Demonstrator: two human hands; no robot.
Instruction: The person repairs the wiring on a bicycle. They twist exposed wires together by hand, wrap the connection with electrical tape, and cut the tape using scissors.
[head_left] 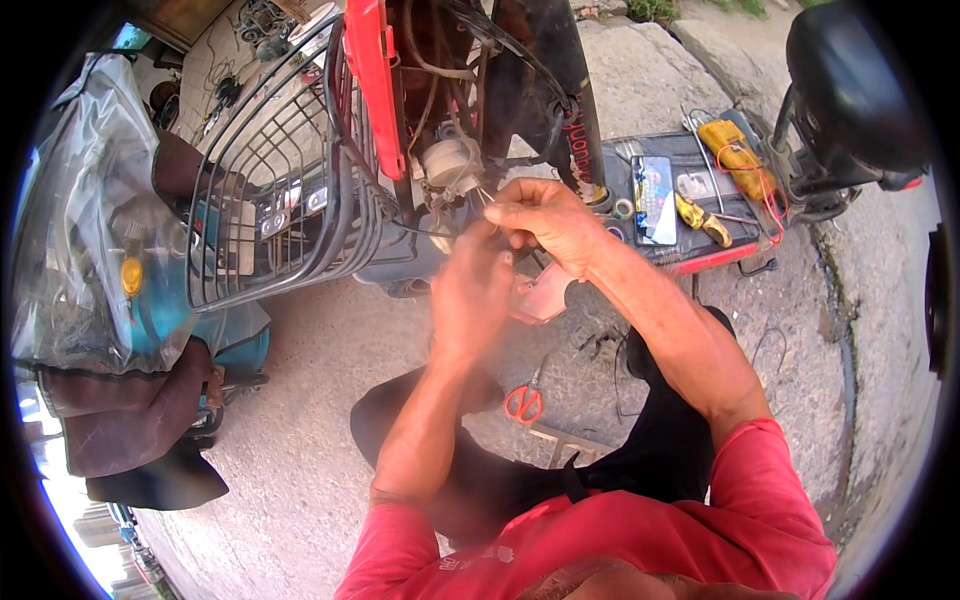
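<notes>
My two hands meet at the opened front of a red electric scooter (372, 90), just below a rounded, dusty beige part (452, 165). Thumb and forefinger of my right hand (548, 222) pinch thin wires (484, 192) that come down from this part. Close beside it, my left hand (470, 295) is curled with its fingertips drawn in; blur and the hand itself hide what they hold. A pale reddish plastic piece (543, 296) shows beneath my hands. Above them, loose dark cables (520, 62) hang in the scooter's exposed front.
Left of my hands juts a black wire basket (262, 190). On the footboard at right lie a yellow multimeter (738, 158), a phone (654, 200) and yellow-handled pliers (703, 219). Orange-handled scissors (524, 403) rest on the ground between my legs. A plastic-draped vehicle (105, 220) stands far left.
</notes>
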